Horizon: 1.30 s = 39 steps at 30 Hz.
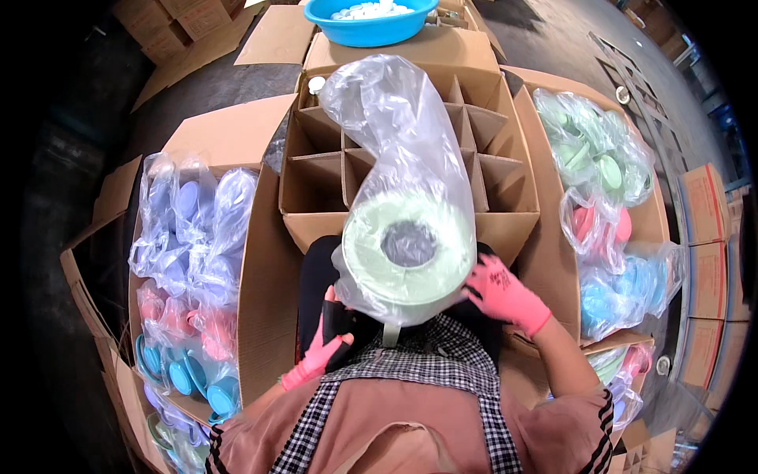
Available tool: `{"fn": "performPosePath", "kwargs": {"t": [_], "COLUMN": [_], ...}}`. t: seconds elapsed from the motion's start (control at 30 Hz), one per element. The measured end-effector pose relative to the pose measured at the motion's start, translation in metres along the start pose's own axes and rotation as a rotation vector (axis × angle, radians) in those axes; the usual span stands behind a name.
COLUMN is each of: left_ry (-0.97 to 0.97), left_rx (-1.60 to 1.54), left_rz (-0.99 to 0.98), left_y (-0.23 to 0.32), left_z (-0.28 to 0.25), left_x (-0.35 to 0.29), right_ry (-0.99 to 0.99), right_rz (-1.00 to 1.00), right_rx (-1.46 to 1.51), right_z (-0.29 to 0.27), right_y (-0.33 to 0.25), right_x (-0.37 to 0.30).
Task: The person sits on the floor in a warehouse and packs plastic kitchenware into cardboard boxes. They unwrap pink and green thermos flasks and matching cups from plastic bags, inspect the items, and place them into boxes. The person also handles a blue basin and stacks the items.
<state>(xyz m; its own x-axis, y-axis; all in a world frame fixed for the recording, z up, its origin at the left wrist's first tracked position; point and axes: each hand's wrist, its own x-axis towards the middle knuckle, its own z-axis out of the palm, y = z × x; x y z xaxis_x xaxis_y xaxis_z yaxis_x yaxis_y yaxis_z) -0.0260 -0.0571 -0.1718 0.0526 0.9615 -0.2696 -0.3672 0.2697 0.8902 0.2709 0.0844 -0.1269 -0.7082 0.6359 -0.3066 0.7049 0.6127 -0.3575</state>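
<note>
A pale green, round plastic piece [363, 237] with a dark round opening in its middle sits inside a clear plastic bag [395, 134]. It is over my lap, and a small green tab pokes out below. The bag's long loose end stretches away across the divided carton. My right hand [507, 299], in a pink glove, has its fingertips at the bag's right side, fingers apart. Left of the bag, my left hand [324, 341] is turned up, showing a black palm on its pink glove. Its thumb and fingers are apart, with nothing seen in them.
Ahead stands a cardboard carton [410, 225] with cardboard dividers. A blue basin [371, 30] of white pieces is beyond it. Open cartons flank me, holding bagged purple pieces [189, 201], bagged green pieces [608, 170], and pink and blue ones. Stacked boxes [705, 276] stand far right.
</note>
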Motion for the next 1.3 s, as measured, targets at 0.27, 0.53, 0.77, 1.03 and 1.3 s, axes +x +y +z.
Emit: {"fn": "performPosePath", "kwargs": {"t": [0.27, 0.53, 0.77, 1.03, 1.3], "left_ry": [0.122, 0.078, 0.092, -0.933, -0.036], "left_rx": [1.449, 0.962, 1.089, 1.389, 0.859], "left_rz": [0.674, 0.899, 0.763, 0.426, 0.209], "left_y": [0.075, 0.063, 0.085, 0.058, 0.01], "left_z": [0.032, 0.006, 0.029, 0.01, 0.039], "left_x": [0.041, 0.034, 0.072, 0.031, 0.028], "right_ry": [0.259, 0.101, 0.119, 0.152, -0.172], "right_rz": [-0.27, -0.158, -0.138, -0.01, 0.006], "right_rx": [0.125, 0.186, 0.16, 0.325, 0.1], "right_z": [0.048, 0.014, 0.027, 0.03, -0.005], "right_y": [0.055, 0.035, 0.046, 0.049, 0.02], "right_x": [0.09, 0.064, 0.071, 0.075, 0.092]}}
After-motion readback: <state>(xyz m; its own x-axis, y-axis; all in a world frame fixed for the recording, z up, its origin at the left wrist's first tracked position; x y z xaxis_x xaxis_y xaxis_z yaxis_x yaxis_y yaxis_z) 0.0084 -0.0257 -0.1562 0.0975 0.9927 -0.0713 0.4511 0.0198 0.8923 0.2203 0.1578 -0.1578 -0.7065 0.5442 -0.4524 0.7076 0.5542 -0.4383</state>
